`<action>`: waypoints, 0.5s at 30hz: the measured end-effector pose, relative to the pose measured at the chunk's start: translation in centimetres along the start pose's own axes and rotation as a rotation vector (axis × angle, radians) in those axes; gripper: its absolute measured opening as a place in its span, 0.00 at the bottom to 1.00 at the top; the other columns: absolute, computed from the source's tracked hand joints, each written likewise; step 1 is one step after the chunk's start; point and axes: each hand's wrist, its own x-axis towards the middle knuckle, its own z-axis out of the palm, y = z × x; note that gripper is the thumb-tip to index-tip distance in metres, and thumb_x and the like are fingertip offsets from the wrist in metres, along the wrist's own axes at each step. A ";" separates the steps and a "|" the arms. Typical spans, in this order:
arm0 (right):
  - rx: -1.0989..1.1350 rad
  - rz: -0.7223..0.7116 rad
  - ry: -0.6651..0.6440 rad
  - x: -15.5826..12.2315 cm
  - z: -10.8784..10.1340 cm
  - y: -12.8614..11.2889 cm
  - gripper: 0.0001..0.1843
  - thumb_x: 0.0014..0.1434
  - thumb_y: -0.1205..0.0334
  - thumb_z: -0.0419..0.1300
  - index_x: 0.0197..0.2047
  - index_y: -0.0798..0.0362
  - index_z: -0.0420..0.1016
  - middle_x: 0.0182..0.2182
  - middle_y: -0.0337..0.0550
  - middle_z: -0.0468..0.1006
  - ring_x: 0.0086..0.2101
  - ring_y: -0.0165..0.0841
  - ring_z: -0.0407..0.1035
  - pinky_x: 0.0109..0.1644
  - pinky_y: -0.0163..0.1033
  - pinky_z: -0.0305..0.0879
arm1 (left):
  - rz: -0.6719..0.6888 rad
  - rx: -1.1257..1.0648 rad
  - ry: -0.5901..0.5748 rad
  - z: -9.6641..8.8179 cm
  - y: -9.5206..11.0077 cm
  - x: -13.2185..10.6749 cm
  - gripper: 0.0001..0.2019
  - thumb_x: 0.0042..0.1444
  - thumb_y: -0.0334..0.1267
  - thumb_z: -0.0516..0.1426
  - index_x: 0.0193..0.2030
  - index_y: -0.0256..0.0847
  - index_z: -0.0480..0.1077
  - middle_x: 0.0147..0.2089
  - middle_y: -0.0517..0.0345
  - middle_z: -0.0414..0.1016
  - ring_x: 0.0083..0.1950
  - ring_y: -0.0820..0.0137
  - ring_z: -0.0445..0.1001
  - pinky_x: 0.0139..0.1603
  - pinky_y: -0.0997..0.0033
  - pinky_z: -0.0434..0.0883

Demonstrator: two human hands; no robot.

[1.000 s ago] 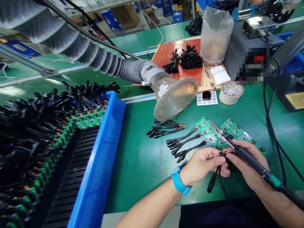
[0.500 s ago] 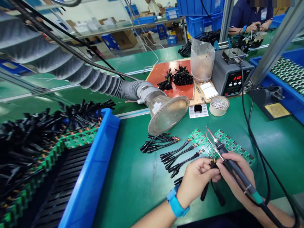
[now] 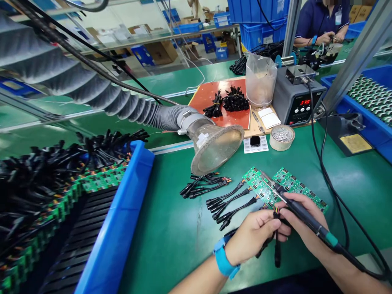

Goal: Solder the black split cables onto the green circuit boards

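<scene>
My left hand [image 3: 254, 241], with a blue band on its wrist, pinches a black cable harness [image 3: 277, 245] near its coloured wire ends, and the plugs hang down below the fingers. My right hand [image 3: 301, 220] grips a soldering iron [image 3: 301, 214] with a black handle and green ring. Its metal tip lies over the green circuit boards [image 3: 298, 188] on the mat, and it is close to the wire ends. Beside the boards lie finished-looking black harnesses [image 3: 231, 204]. A smaller bunch of harnesses [image 3: 205, 184] sits further left.
A clear fume hood [image 3: 216, 149] on a grey ribbed hose hangs over the mat. Behind it are a soldering station [image 3: 295, 100], a solder-scrap tin [image 3: 281, 136] and a red board [image 3: 235, 116]. A blue bin [image 3: 122, 212] holds boards and cables at left. A co-worker [image 3: 321, 24] works beyond.
The soldering iron has tilted flatter, its tip lower over the boards. The harness now hangs more straight down from my left hand. The view has shifted only slightly.
</scene>
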 end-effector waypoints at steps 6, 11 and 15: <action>0.169 0.123 -0.079 0.4 0.1 -0.9 0.17 0.54 0.55 0.63 0.46 0.47 0.68 0.32 0.39 0.75 0.27 0.32 0.73 0.28 0.37 0.73 | -0.002 0.064 -0.035 0.1 0.1 0.0 0.16 0.52 0.48 0.60 0.35 0.33 0.72 0.33 0.50 0.76 0.33 0.69 0.74 0.40 0.69 0.70; 0.220 0.152 -0.048 0.3 0.2 -0.3 0.19 0.52 0.59 0.64 0.47 0.48 0.67 0.32 0.39 0.74 0.26 0.30 0.71 0.27 0.35 0.73 | 0.192 0.298 0.179 0.3 0.1 0.0 0.10 0.50 0.42 0.62 0.34 0.36 0.75 0.31 0.57 0.71 0.32 0.71 0.70 0.36 0.73 0.69; 0.256 0.134 0.014 0.1 0.6 0.1 0.19 0.53 0.60 0.64 0.47 0.47 0.65 0.32 0.38 0.73 0.30 0.30 0.72 0.32 0.34 0.73 | 0.271 0.380 0.301 0.2 -0.1 0.1 0.07 0.49 0.39 0.62 0.33 0.38 0.76 0.30 0.59 0.68 0.29 0.72 0.69 0.32 0.74 0.68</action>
